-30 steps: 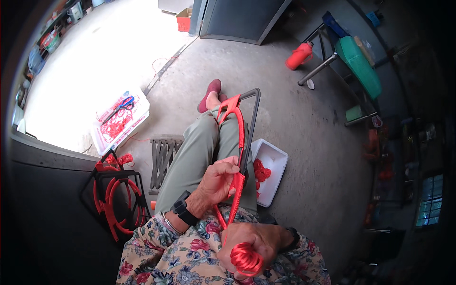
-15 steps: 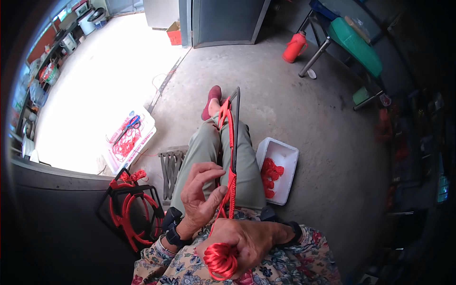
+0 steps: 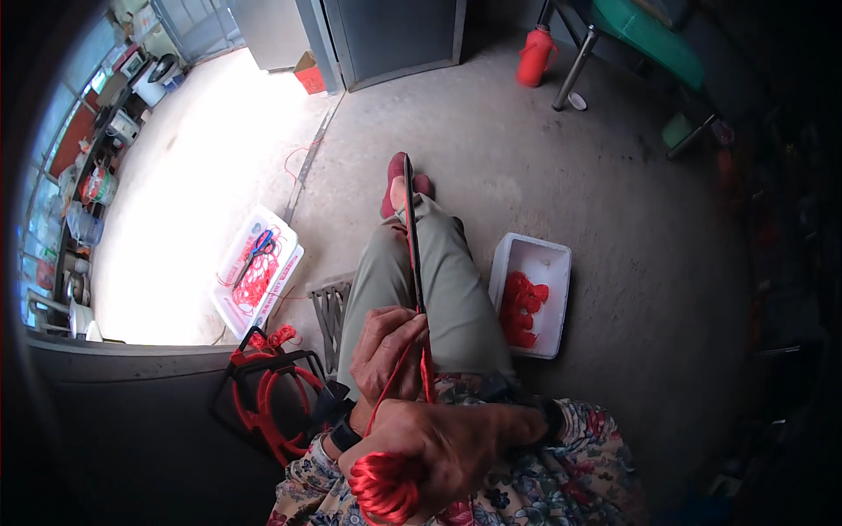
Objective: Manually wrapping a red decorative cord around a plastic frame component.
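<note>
Nearest to me, my right hand [image 3: 430,447] is closed around a thick, shiny red cord bundle [image 3: 384,485], which bulges out at the near side of the fist. Just beyond it, my left hand [image 3: 386,346] has its fingers bent and narrow, pinching the edge of a slim black-and-red frame [image 3: 414,245]; whether cord is also between these fingers, I cannot tell. The frame stands in front of me, above my grey-green trousers [image 3: 377,272], and a single red strand [image 3: 386,390] runs between the two hands.

To do this well, I think the left fingertips should keep the frame from twisting, while the right hand keeps the strand lightly tight, so that it lies flat and makes no loose loop.

Half a second ago, my left hand was spread and apart from the frame; now it has closed on it. The frame also shows more edge-on, so less of its red side is seen.

Farther, on my right, a white foam box [image 3: 560,307] holds red cord bunches [image 3: 519,307]. On my left are more black-and-red frames [image 3: 263,394], and past them a white tray [image 3: 289,272] with blue-handled scissors [image 3: 254,254] on tangled red cord. Farthest stands a red thermos flask [image 3: 535,58].
</note>
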A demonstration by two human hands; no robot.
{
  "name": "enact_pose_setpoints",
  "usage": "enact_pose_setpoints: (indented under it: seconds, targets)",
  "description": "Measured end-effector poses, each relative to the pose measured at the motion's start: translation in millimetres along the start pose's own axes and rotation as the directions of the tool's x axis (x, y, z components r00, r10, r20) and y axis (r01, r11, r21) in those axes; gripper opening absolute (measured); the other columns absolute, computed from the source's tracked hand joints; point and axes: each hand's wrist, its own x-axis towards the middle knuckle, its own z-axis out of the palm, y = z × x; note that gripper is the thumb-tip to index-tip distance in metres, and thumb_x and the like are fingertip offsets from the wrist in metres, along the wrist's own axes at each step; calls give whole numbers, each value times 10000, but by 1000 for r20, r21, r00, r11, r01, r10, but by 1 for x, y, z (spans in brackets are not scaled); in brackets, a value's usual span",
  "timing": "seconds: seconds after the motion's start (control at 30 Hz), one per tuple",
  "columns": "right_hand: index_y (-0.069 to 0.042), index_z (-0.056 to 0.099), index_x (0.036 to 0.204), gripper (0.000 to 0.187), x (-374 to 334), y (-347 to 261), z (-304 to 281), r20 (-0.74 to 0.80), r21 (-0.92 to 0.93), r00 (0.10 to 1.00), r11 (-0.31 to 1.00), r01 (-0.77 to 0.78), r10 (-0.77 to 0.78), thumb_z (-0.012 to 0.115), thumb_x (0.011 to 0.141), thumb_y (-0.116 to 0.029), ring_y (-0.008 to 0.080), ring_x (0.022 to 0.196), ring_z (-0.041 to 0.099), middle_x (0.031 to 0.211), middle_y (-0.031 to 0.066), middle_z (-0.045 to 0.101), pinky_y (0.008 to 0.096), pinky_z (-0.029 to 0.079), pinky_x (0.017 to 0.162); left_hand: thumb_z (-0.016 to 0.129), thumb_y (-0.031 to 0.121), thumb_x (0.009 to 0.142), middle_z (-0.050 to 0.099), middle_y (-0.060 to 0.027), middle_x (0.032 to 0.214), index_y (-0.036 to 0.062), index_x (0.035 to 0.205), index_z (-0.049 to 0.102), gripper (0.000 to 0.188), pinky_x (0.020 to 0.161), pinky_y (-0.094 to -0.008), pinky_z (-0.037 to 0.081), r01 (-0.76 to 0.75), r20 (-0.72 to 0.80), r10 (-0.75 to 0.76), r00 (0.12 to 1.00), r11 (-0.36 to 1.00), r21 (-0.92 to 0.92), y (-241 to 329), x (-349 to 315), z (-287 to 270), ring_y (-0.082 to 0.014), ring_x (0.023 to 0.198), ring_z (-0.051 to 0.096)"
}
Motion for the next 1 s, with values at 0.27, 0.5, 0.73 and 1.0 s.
enact_pose_setpoints:
  seconds: [0.27, 0.5, 0.73, 1.0]
  targets:
    - [-11, 633, 1007, 277, -53, -68, -35, -405, -618, 902, 771, -152, -147, 757, 781, -113, 171, 636, 636, 778, 77, 660, 276, 499, 603, 625, 71, 898, 654, -105, 866, -42, 914, 652, 117, 710, -270, 477, 368, 77, -360, 930, 901, -230, 4, 14, -11, -172, 778, 617]
    - [-29, 623, 808, 146, -112, -44, -70, -501, -865, 855, 70, -496, -134, 730, 724, -84, 263, 617, 649, 666, 89, 641, 328, 516, 601, 598, 114, 929, 650, -46, 895, -38, 928, 655, 163, 721, -211, 439, 605, 160, -593, 789, 706, -368, -9, 20, -13, -85, 794, 581]
    - [-15, 529, 1053, 254, -95, 41, -120, -384, -775, 836, -357, -522, -391, 581, 829, -123, 324, 891, 593, 938, 147, 608, 424, 435, 801, 619, 120, 863, 632, -115, 1081, -27, 860, 660, 153, 792, -252, 432, 610, 180, -583, 792, 766, -203, -14, 23, 1, -121, 905, 563]
    - [-39, 458, 1011, 234, -70, 48, -143, -354, -917, 918, 259, -304, -177, 611, 843, -96, 337, 865, 570, 938, 138, 555, 428, 447, 766, 607, 96, 836, 612, -178, 1133, -36, 863, 630, 137, 824, -338, 492, 459, 307, -423, 853, 886, -56, -20, 29, -10, -274, 971, 636]
